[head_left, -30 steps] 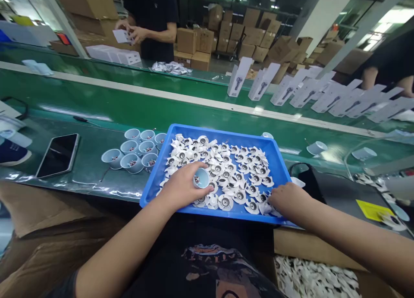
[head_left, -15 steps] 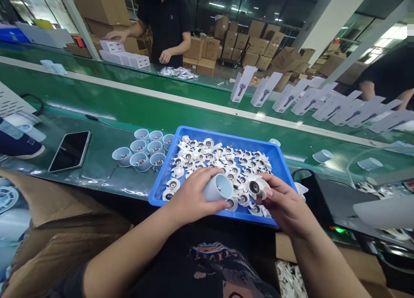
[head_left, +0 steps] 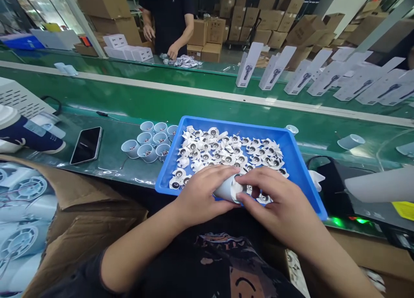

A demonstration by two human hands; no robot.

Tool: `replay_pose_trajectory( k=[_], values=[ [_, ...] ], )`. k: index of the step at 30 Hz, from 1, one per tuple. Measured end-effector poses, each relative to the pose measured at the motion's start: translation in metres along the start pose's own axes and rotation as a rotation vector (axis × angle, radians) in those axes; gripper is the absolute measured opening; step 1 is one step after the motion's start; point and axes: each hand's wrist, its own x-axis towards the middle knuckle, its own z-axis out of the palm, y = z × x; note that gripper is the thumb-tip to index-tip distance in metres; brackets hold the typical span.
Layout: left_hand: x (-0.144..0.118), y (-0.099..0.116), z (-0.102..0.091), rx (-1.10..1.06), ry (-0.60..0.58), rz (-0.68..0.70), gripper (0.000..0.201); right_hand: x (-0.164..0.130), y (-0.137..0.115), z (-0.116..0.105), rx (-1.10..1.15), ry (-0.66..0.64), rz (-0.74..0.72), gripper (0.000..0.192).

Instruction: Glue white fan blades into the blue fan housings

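My left hand (head_left: 202, 196) is wrapped round a light blue plastic cup-shaped housing (head_left: 225, 189), which lies tilted with its mouth to the right. At that mouth, my right hand (head_left: 274, 194) pinches a white fan impeller (head_left: 237, 188) between thumb and fingers. The impeller sits at or just inside the rim; how deep I cannot tell. Both hands are over the near edge of a blue tray (head_left: 307, 177), where many more white impellers (head_left: 207, 147) with dark round hubs lie loose.
Several light blue housings (head_left: 147, 152) with wires inside stand left of the tray, near a phone (head_left: 86, 145) and a dark blue paper cup (head_left: 29, 132). A carton (head_left: 80, 207) of housings is at lower left. White printed boxes (head_left: 249, 67) line the far ledge; a co-worker (head_left: 168, 22) stands opposite.
My right hand has brought the impeller leftward to the mouth of the housing. The housing has turned to face right. Across the bench, the co-worker's hand has moved onto the silvery packets.
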Motion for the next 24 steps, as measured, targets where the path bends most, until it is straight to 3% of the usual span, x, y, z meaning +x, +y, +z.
replay_pose_trajectory(
  k=[5,9,15,18,21,24],
  values=[
    [0.0,0.007,0.008,0.065,0.152,0.016,0.038,0.005,0.0,0.012,-0.088,0.052,-0.02,0.014],
    [0.001,0.009,0.012,0.081,0.157,0.004,0.038,0.006,0.009,0.014,-0.044,0.03,0.036,0.01],
    [0.002,-0.004,0.008,0.049,-0.009,-0.134,0.055,-0.018,0.022,0.0,-0.023,0.005,-0.03,0.022],
    [0.013,-0.004,0.0,0.059,-0.159,-0.044,0.062,-0.03,0.03,-0.003,-0.164,0.014,-0.07,0.032],
    [0.044,-0.005,-0.011,0.162,-0.301,0.015,0.064,-0.044,0.039,-0.013,-0.267,0.067,-0.089,0.035],
    [0.096,-0.021,-0.016,0.274,-0.348,-0.106,0.06,-0.069,0.049,-0.031,-0.258,0.292,-0.011,0.024]
  ],
)
